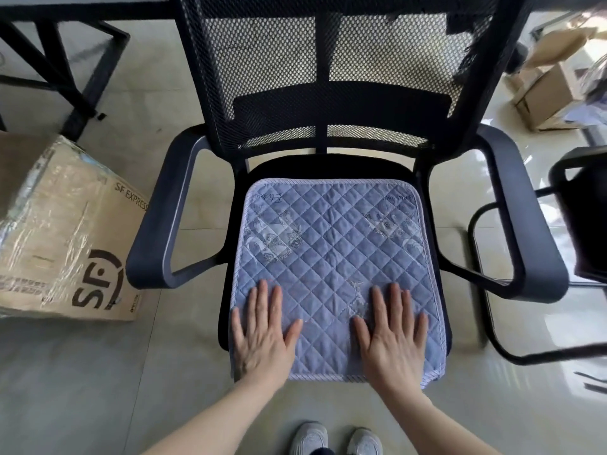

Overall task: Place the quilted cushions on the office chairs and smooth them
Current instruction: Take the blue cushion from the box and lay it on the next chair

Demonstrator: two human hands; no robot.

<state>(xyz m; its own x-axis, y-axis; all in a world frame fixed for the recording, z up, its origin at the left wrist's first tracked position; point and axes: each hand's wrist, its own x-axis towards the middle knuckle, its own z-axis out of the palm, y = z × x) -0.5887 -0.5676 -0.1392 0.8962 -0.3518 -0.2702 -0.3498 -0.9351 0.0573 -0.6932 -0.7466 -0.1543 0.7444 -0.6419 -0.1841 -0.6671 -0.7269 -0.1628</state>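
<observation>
A blue quilted cushion [335, 244] with a striped border lies flat on the seat of a black mesh-backed office chair [328, 77]. My left hand [264, 333] rests palm down on the cushion's near left part, fingers spread. On the near right part my right hand [392, 336] presses flat the same way. Neither hand grips anything. The cushion's front edge hangs slightly over the seat's front.
A taped cardboard box [62, 231] stands on the floor left of the chair. A second black chair [578, 224] is at the right edge. Black table legs [65, 70] are at the back left, more boxes [548, 93] at the back right. My shoes [335, 438] are below.
</observation>
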